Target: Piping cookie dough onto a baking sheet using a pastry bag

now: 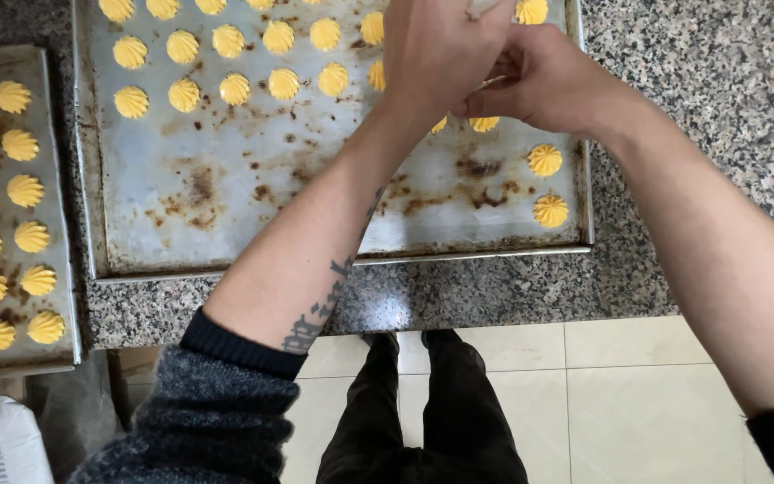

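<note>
Nearest the viewer, below the speckled granite tabletop (494, 287), the person's dark trousers stand over pale floor tiles, and a grey knitted sleeve covers the left upper arm. On the tabletop lies a large worn metal baking tray (226, 197); its near half is bare metal with brown baked-on stains, save two piped yellow dough rosettes (548, 185) at the right edge. Farther back, rows of the same rosettes fill the tray's far half, so by my judgement roughly half of this tray is piped and the near rows are left to do. A second tray (11, 206) to the left looks fully filled. Over the far right part of the big tray the left hand (436, 49) and right hand (544, 85) meet, fingers curled tight around something pale, likely a piping bag, mostly hidden
</note>
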